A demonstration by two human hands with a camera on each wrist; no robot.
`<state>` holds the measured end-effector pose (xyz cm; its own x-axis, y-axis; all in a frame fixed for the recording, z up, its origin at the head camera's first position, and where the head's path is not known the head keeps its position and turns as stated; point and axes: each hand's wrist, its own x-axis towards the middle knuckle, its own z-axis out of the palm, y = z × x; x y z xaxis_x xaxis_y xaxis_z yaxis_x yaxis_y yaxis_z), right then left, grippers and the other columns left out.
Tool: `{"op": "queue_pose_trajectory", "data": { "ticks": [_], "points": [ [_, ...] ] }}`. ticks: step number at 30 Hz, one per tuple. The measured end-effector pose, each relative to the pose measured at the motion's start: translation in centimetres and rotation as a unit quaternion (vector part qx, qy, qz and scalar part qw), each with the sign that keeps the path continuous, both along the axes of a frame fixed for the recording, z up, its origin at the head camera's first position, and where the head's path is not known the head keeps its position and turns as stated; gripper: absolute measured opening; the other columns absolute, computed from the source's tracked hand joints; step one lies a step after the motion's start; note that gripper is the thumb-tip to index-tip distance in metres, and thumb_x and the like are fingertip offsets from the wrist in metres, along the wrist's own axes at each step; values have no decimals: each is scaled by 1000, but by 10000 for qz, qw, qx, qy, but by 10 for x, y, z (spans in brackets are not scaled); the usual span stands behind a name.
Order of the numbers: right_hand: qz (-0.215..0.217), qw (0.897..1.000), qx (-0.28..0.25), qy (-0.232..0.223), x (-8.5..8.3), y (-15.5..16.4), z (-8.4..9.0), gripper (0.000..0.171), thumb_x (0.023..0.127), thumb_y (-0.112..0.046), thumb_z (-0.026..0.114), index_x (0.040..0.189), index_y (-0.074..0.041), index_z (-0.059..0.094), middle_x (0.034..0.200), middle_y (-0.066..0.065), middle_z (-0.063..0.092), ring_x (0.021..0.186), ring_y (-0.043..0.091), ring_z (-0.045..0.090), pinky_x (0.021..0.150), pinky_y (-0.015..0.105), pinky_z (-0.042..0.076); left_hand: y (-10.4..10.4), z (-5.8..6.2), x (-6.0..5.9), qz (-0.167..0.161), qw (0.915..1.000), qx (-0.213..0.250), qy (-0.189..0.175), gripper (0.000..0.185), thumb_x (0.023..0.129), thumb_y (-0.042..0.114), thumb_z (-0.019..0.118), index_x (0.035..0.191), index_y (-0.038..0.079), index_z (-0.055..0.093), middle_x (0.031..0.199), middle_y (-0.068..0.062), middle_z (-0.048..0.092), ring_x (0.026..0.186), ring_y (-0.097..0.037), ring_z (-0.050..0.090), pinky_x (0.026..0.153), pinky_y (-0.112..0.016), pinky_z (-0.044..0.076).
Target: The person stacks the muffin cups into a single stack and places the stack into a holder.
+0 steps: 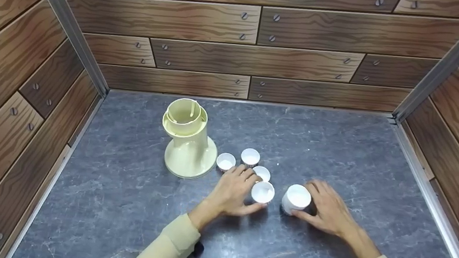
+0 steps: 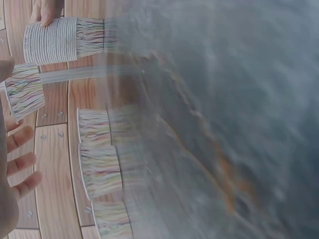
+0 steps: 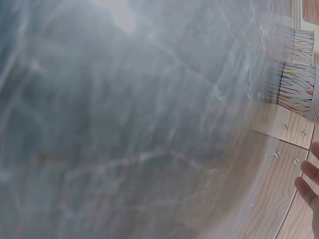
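Note:
A paper cup, white inside with coloured streaks outside, is held by my left hand. In the left wrist view this cup is tilted and raised off the tabletop, with the thumb at its rim; several fingers extend beside it. My right hand grips a stack of nested paper cups, which stands upright; in the left wrist view the stack shows many close rims. Three single cups stand beyond my left hand: a left cup, a far cup and a near cup.
A pale yellow plastic stand with a flared base and a round, open top is left of the cups. The dark marbled tabletop is bounded by wood-patterned walls at the back and sides.

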<state>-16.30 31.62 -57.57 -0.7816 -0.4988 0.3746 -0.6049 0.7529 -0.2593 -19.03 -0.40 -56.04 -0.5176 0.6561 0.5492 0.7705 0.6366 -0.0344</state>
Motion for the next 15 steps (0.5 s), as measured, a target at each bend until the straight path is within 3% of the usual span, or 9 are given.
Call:
{"op": "queue_pose_trajectory", "data": {
  "ticks": [9,15],
  "points": [
    [50,10000,28,39,0,1,-1,68,81,-61,78,122,-9,63,115,7,59,106,27,56,88,50,47,9,3,0,-66,10000,59,12,64,88,74,50,116,17,63,111,0,61,105,-20,54,82,-34,47],
    [108,9999,34,93,-2,0,-1,68,81,-60,78,122,-8,63,115,9,59,104,28,56,88,51,47,16,5,0,-116,9998,107,82,64,84,72,60,114,17,64,109,0,61,102,-20,54,81,-34,46]
  ]
}}
